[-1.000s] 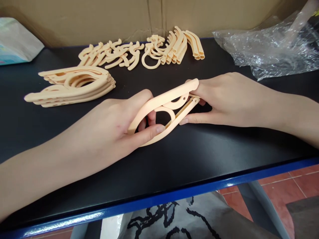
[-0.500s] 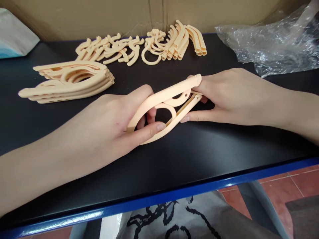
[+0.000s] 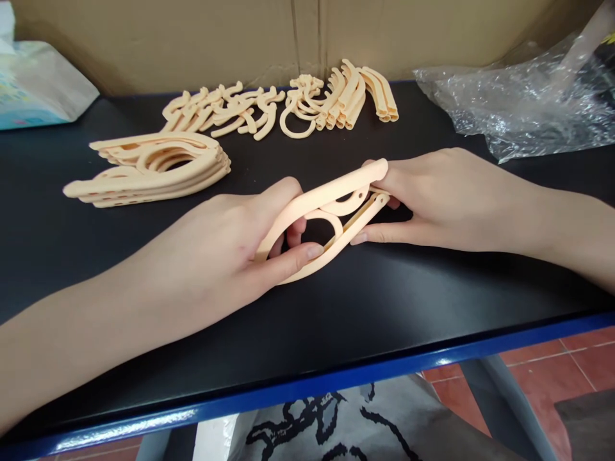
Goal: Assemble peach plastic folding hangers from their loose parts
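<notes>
A beige plastic folding hanger (image 3: 332,193) is held tilted above the black table, its two arms folded close together around a curved hook piece. My left hand (image 3: 250,240) wraps around its rounded lower-left end, thumb lying across the lower arm. At the opposite end, my right hand (image 3: 439,198) closes on the arm tips, with the thumb below by the lower arm; its other fingertips are partly hidden behind the hanger. To the left lies a stack of similar folded hangers (image 3: 158,168).
Along the back of the black table (image 3: 384,333) lie loose curved pieces (image 3: 221,110), hook pieces (image 3: 302,105) and arm tubes (image 3: 346,96). A clear plastic bag (image 3: 509,102) is at the back right. A tissue pack (image 3: 48,83) sits back left, before a cardboard wall (image 3: 192,38).
The camera view has tilted slightly, so the table items appear lower and most sit further right. Both hands keep the same grip on the folding hanger.
</notes>
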The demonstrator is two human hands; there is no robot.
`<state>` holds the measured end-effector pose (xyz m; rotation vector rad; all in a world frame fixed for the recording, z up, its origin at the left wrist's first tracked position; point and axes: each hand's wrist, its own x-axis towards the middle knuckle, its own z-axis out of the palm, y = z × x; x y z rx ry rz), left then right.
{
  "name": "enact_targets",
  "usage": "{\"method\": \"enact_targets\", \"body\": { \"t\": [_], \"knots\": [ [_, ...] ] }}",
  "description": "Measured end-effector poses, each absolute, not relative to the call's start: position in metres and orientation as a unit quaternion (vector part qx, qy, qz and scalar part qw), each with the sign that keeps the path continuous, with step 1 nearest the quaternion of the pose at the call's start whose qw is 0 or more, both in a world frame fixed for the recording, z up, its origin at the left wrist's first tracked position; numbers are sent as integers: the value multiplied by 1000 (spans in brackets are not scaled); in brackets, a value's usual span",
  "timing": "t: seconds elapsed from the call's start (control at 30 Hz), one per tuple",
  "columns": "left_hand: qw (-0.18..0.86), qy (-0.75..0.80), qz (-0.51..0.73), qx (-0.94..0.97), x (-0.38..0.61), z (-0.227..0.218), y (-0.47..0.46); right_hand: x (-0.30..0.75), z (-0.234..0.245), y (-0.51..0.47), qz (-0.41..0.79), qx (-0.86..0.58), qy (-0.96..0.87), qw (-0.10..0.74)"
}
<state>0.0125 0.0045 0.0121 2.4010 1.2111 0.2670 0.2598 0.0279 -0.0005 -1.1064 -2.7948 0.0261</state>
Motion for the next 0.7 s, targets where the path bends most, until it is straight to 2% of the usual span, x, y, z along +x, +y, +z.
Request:
{"method": "enact_targets", "body": {
  "t": [0.3,0.7],
  "knots": [
    [213,419,121,874,10,7,6,261,-1,28,16,-353,-933,75],
    [216,421,97,876,9,9,7,260,0,27,19,-346,-935,74]
  ]
}}
